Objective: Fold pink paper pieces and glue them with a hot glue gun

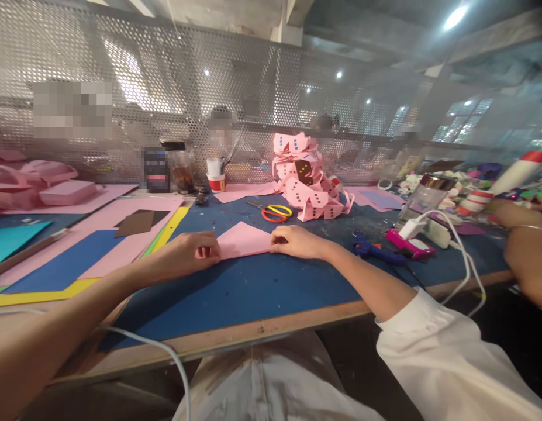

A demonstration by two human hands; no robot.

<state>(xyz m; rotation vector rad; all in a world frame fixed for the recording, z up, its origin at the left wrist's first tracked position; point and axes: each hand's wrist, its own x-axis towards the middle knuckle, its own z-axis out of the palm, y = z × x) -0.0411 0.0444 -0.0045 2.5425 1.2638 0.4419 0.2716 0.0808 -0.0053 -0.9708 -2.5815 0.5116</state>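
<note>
A folded pink paper sheet (242, 240) with a pointed top lies on the blue table mat (253, 286). My left hand (194, 251) is curled shut on its left edge, fingers pressing the fold. At the sheet's right corner my right hand (294, 241) pinches the paper down. Both forearms stretch over the table's front edge.
A pile of pink paper pieces with dots (308, 184) stands behind, with red and yellow scissors (274, 213) next to it. A blue glue gun (373, 250), a pink device (410, 244) with white cable lie right. Coloured sheets (99, 245) lie left. Another person's arm (527, 245) is far right.
</note>
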